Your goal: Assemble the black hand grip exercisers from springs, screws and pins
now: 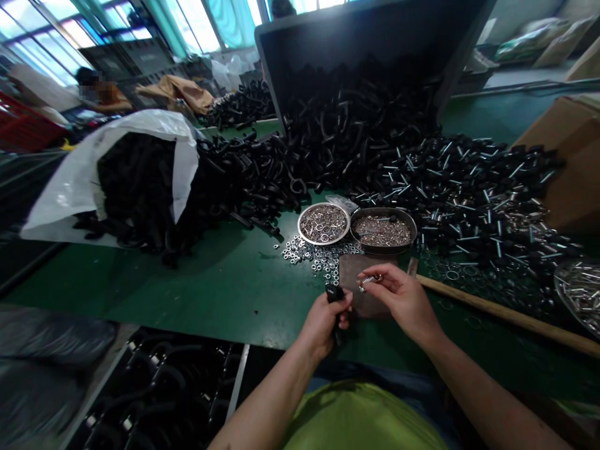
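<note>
My left hand (328,315) is wrapped round a black plastic part (334,292), whose top end stands above the thumb. Just to the right, my right hand (391,287) pinches a small metal spring (370,280) between thumb and fingertips, slightly apart from the black part. Below both hands lies a flat brown plate (351,270) on the green table. Small metal nuts (312,253) are scattered right behind it. A round bowl (323,242) of small metal pins and rings stands behind the nuts, beside an oval tin (383,249) of tiny metal pieces.
A hammer with a wooden handle (506,314) lies at right. Black parts with metal bolts (469,181) heap behind it, near a cardboard box (572,162). A big tipped bin (356,37) spills black parts. A white sack (65,187) stands left; another person (110,94) sits beyond.
</note>
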The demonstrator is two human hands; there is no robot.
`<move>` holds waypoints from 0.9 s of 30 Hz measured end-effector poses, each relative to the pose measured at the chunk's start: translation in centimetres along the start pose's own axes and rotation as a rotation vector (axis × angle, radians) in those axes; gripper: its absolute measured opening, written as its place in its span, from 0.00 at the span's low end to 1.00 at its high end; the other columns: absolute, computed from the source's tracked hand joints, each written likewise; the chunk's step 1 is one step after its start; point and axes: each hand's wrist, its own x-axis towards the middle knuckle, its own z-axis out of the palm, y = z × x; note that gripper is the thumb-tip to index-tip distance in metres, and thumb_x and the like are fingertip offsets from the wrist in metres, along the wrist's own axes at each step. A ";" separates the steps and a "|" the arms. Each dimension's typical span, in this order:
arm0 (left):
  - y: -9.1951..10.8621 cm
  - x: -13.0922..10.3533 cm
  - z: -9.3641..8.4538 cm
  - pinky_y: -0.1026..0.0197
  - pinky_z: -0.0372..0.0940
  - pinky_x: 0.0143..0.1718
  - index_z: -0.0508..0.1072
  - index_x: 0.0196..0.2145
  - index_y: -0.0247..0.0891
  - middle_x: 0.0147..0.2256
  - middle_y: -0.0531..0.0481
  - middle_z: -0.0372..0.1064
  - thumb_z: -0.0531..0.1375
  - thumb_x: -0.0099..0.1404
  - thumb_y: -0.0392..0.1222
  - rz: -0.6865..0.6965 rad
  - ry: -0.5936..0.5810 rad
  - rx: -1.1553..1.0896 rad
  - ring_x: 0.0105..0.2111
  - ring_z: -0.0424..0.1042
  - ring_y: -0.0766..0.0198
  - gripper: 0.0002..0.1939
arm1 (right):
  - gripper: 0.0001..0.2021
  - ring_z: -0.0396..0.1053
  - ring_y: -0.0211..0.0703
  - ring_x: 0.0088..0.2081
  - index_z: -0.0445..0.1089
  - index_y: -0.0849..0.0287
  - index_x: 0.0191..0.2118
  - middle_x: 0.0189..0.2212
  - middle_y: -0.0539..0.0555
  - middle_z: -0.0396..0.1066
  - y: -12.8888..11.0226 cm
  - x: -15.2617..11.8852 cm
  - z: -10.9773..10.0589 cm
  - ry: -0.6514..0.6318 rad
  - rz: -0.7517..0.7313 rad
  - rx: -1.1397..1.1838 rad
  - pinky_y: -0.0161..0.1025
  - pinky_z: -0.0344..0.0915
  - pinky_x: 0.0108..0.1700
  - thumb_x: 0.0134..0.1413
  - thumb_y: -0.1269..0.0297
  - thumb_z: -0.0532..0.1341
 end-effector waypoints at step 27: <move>-0.4 -1.4 2.9 0.69 0.45 0.16 0.67 0.34 0.37 0.18 0.59 0.55 0.64 0.52 0.52 -0.073 -0.346 0.393 0.16 0.51 0.73 0.18 | 0.10 0.72 0.44 0.34 0.68 0.55 0.40 0.33 0.51 0.74 2.8 -4.0 -5.7 0.174 0.034 -0.363 0.40 0.66 0.37 0.52 0.60 0.59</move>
